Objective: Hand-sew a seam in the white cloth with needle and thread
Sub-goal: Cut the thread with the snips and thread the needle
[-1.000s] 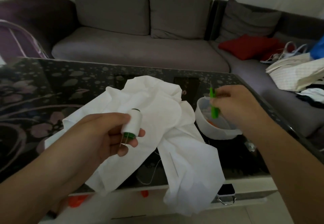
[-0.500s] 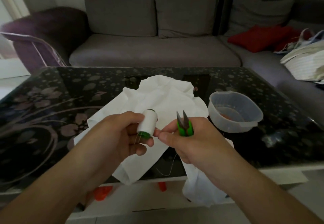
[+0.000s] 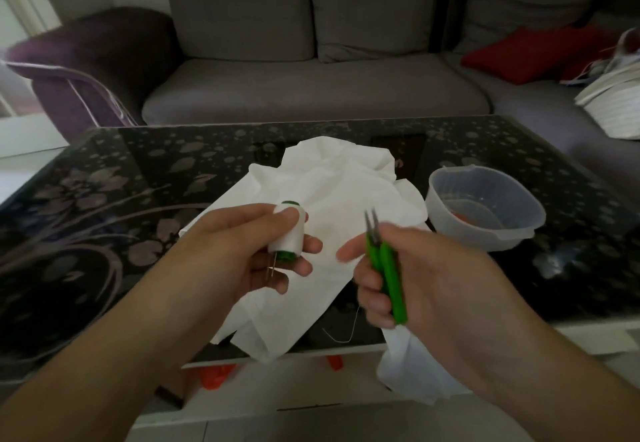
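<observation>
Prep stage, no stitches seen. Left hand (image 3: 242, 254) grips thread spool (image 3: 289, 230) w/ needle (image 3: 272, 267); right hand (image 3: 426, 279) grips green snips (image 3: 386, 268). White cloth (image 3: 332, 199) untouched on table (image 3: 104, 178); threading & seam left.

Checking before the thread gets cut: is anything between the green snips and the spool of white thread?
Nothing visible. The right hand grips the green snips, the left hand holds the spool; between them shows only the white cloth lying on the table below.
</observation>
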A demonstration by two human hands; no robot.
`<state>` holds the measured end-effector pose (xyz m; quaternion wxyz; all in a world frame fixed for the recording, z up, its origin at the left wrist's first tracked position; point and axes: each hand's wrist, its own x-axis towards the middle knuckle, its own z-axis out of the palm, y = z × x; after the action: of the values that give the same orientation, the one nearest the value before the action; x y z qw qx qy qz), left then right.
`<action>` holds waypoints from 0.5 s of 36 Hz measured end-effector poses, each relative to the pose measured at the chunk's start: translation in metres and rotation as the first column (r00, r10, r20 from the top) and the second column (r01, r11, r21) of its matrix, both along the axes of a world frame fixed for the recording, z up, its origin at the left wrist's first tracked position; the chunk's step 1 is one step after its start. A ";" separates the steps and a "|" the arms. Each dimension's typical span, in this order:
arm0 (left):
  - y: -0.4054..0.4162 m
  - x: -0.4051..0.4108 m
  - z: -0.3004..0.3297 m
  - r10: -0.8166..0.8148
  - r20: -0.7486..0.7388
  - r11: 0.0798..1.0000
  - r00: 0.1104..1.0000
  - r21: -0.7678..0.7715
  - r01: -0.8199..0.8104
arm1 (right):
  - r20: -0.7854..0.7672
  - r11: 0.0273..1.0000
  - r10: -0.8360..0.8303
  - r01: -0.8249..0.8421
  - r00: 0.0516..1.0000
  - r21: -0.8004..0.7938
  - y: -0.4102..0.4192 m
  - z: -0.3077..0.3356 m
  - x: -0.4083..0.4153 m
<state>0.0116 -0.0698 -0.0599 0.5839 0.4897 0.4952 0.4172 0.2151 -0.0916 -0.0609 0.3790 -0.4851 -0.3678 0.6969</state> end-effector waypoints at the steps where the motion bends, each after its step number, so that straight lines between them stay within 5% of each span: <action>1: 0.001 -0.001 0.000 0.003 -0.017 1.000 1.000 0.011 -0.003 | -0.046 0.999 0.040 -0.040 0.998 0.003 -0.008 -0.002 -0.002; 18: 0.001 -0.004 -0.006 -0.048 -0.012 0.998 0.999 0.032 0.049 | -0.080 0.982 0.179 -0.183 0.981 -0.054 -0.020 -0.015 -0.023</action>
<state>0.0079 -0.0684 -0.0656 0.5831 0.5132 0.4796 0.4081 0.1925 -0.1111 -0.0758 0.3127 -0.4345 -0.3746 0.7571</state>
